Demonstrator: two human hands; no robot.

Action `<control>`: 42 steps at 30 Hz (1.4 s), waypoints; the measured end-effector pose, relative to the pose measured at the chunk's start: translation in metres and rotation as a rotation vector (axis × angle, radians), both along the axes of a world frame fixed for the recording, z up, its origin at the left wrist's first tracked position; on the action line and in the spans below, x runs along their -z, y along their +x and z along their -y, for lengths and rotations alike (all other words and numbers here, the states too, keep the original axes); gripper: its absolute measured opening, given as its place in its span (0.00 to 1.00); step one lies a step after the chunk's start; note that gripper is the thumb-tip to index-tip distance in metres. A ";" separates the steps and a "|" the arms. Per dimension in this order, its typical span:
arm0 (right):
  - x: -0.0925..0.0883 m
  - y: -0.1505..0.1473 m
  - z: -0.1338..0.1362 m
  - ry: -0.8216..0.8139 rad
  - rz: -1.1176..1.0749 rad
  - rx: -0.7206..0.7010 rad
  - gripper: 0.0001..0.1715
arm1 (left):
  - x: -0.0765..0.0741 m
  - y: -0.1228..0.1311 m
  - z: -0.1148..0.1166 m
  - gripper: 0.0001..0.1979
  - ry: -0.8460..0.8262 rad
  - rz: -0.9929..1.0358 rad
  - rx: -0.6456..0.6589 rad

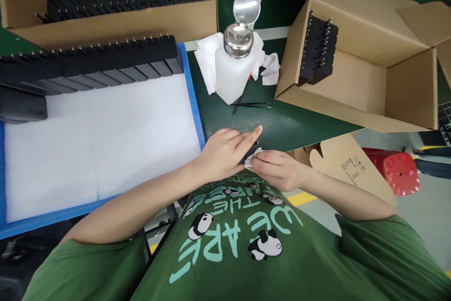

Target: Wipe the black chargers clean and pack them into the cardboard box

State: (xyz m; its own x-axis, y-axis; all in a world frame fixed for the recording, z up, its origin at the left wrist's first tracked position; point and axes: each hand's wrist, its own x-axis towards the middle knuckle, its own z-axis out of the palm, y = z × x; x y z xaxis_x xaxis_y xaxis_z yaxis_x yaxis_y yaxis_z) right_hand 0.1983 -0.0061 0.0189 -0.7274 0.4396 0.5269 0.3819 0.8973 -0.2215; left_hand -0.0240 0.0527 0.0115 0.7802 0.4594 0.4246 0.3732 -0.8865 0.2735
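Both forearms [141,203] angle inward, left hand [225,153] beside right hand [278,170].

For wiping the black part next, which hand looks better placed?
Probably the right hand: its fingers pinch the white wipe against the black part, while the left hand appears occupied holding that part.

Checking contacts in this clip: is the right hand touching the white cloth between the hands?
Touching. The head view shows it plainly: the right hand holds the cloth, fingers against it with no gap.
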 end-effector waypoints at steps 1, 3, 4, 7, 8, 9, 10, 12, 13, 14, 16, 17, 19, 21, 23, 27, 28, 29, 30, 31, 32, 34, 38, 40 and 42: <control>0.000 0.001 0.000 -0.009 -0.006 -0.005 0.10 | 0.000 0.000 0.000 0.34 0.000 0.003 -0.001; -0.001 0.005 0.001 -0.021 0.007 -0.009 0.09 | 0.000 0.000 0.001 0.36 -0.006 -0.002 -0.004; -0.002 0.008 0.001 -0.024 0.022 -0.006 0.10 | 0.000 0.000 0.001 0.37 -0.010 -0.005 -0.006; 0.000 0.011 0.002 -0.006 0.041 0.012 0.10 | 0.000 0.000 0.001 0.40 -0.024 -0.018 -0.001; 0.001 0.010 0.002 0.012 0.026 0.015 0.10 | 0.000 0.000 0.001 0.40 -0.025 -0.016 -0.004; 0.002 0.007 0.001 0.028 0.003 0.016 0.09 | 0.000 0.000 0.001 0.39 -0.024 -0.013 -0.007; 0.003 0.005 0.000 0.041 -0.020 0.015 0.09 | 0.000 0.000 0.001 0.38 -0.020 -0.009 -0.009; 0.005 0.003 -0.001 0.052 -0.039 0.008 0.09 | 0.001 0.000 0.001 0.36 -0.006 0.001 -0.016; 0.005 0.004 0.000 0.046 -0.033 0.006 0.09 | 0.000 0.000 0.000 0.35 0.001 0.003 -0.016; 0.005 0.006 0.000 0.036 -0.015 0.008 0.09 | 0.000 0.000 0.000 0.35 0.006 0.004 -0.014; 0.004 0.010 0.002 0.016 0.031 0.017 0.10 | 0.000 0.000 0.000 0.35 0.013 0.003 -0.008; 0.004 0.011 0.002 0.014 0.041 0.026 0.10 | -0.001 0.000 0.000 0.36 0.013 0.000 -0.004; 0.004 0.010 0.001 0.042 0.027 0.032 0.10 | -0.001 0.001 0.000 0.35 0.010 0.003 -0.003; 0.004 0.005 0.000 0.067 -0.009 0.025 0.09 | 0.000 0.001 0.000 0.36 0.003 0.016 -0.007; 0.003 0.002 -0.001 0.053 -0.023 0.017 0.10 | 0.000 0.001 0.000 0.38 -0.007 0.030 -0.012; 0.000 0.009 0.003 -0.044 -0.021 0.042 0.15 | 0.001 0.000 0.000 0.41 -0.012 0.015 -0.001; 0.000 0.012 0.005 -0.066 -0.029 0.058 0.17 | 0.001 0.000 0.000 0.42 -0.008 0.011 0.003; 0.000 0.013 0.006 -0.079 -0.040 0.069 0.18 | 0.001 -0.001 0.000 0.41 -0.005 0.007 0.005; 0.000 0.012 0.007 -0.086 -0.050 0.077 0.18 | 0.001 -0.001 0.000 0.41 -0.001 0.007 0.006; 0.001 0.011 0.008 -0.084 -0.064 0.083 0.19 | 0.002 0.000 0.000 0.40 0.000 0.008 0.004; 0.003 0.008 0.009 -0.074 -0.079 0.087 0.19 | 0.002 0.000 0.000 0.39 0.000 0.011 0.001; 0.005 0.003 0.010 -0.053 -0.089 0.094 0.20 | 0.002 0.000 0.000 0.37 0.000 0.016 -0.009; 0.003 -0.002 0.012 -0.068 -0.057 0.114 0.17 | 0.001 0.000 0.000 0.36 0.012 0.020 -0.015; 0.001 -0.003 0.012 -0.072 -0.041 0.122 0.17 | 0.002 0.000 0.001 0.35 0.026 0.018 -0.018; 0.000 -0.004 0.011 -0.050 -0.044 0.114 0.16 | 0.003 0.001 0.001 0.34 0.034 0.019 -0.022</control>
